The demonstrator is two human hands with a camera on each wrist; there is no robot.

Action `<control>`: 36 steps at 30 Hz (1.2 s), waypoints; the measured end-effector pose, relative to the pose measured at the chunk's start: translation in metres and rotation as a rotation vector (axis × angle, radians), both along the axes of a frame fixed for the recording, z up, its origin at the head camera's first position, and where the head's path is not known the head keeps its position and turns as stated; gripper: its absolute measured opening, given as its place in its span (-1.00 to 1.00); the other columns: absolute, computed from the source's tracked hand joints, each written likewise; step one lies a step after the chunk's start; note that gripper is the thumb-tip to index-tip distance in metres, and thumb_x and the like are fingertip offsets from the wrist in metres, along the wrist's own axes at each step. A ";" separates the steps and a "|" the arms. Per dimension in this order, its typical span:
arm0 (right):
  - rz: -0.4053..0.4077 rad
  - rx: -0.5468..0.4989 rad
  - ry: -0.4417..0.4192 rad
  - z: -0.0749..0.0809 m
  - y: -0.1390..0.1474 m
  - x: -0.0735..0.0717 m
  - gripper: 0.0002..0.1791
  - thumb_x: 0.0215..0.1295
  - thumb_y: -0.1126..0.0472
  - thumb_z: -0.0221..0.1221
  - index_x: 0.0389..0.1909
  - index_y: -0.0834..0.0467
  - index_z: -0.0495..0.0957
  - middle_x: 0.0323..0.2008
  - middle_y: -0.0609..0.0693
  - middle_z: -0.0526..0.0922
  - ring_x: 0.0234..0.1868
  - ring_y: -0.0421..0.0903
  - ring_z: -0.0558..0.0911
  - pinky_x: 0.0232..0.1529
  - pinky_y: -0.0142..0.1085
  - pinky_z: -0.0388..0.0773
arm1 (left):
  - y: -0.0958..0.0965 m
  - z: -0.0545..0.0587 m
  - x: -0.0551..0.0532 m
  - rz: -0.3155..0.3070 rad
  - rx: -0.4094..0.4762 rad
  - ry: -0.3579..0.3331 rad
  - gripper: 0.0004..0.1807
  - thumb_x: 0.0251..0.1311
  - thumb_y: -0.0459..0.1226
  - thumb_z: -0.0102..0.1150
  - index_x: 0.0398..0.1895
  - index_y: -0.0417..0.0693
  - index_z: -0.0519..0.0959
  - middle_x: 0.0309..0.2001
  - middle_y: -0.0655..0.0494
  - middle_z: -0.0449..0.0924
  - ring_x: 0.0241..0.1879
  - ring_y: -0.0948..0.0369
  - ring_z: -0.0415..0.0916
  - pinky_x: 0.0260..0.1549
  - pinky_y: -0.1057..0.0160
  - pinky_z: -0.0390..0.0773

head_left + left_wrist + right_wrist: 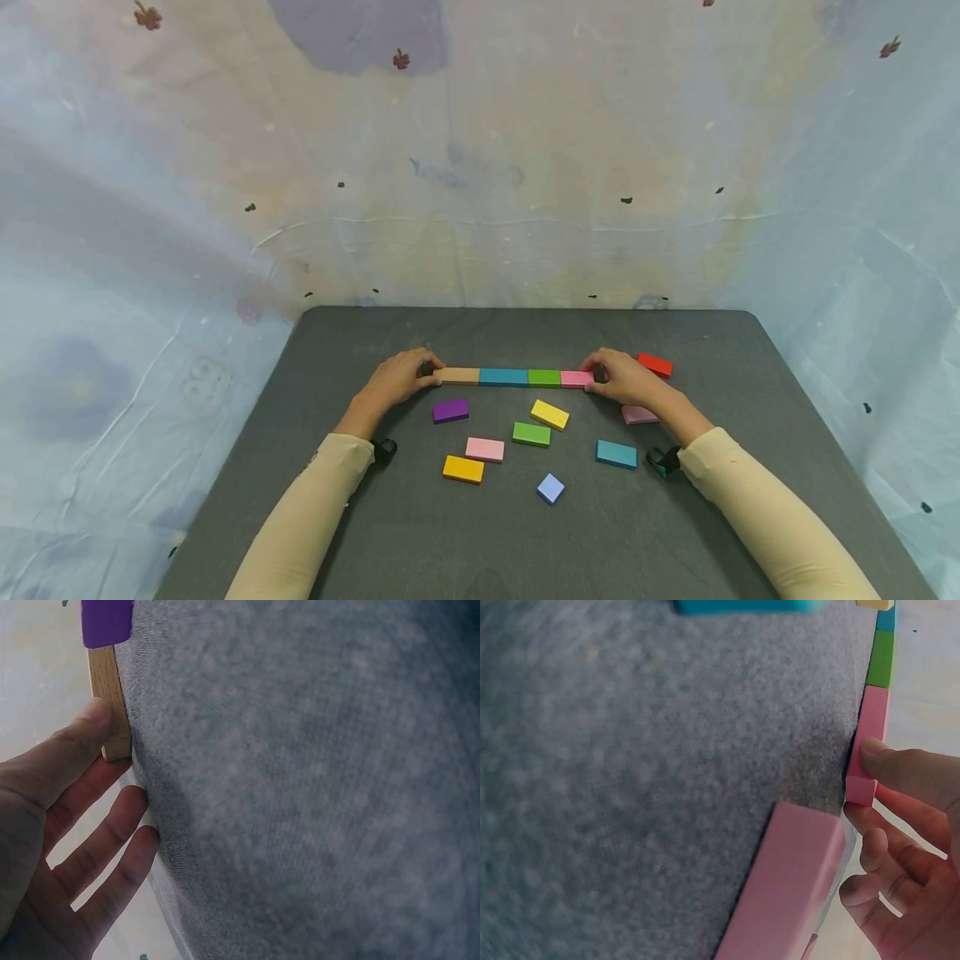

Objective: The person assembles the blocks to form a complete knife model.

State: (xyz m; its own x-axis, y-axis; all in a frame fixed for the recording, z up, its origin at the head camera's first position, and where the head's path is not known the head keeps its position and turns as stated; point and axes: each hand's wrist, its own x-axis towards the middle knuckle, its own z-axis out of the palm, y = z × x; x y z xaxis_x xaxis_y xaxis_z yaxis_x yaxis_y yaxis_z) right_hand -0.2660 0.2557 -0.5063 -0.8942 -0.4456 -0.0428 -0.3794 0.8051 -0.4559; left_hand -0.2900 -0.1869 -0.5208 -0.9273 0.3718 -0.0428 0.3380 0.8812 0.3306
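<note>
On the dark grey table, a plain wooden block (459, 377), a blue block (503, 377), a green block (544, 378) and a bright pink block (576, 379) form one straight row, end to end. At the row's left end, my left hand (399, 379) pinches the wooden block. Its thumb (96, 720) lies along the block's near side, while the lower fingers spread loosely. My right hand (628, 382) pinches the bright pink block at the other end, thumb (877, 754) against the side facing me.
Nearer me lie loose blocks: purple (450, 411), yellow (550, 414), green (531, 434), light pink (484, 450), orange-yellow (462, 469), pale blue (551, 488) and blue (617, 454). Beside my right forearm are a red block (655, 365) and another pink block (639, 414). A patterned sheet (480, 167) hangs behind the table.
</note>
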 end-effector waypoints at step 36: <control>-0.061 -0.080 -0.034 0.025 0.050 0.005 -0.60 0.51 0.22 0.35 0.26 0.28 0.63 0.05 0.24 0.69 -0.21 -0.01 0.57 -0.18 -0.10 0.56 | 0.000 -0.002 -0.002 -0.001 -0.001 -0.010 -0.65 0.44 -0.02 0.40 0.20 0.14 0.74 0.15 0.07 0.72 0.02 0.07 0.64 0.11 -0.15 0.63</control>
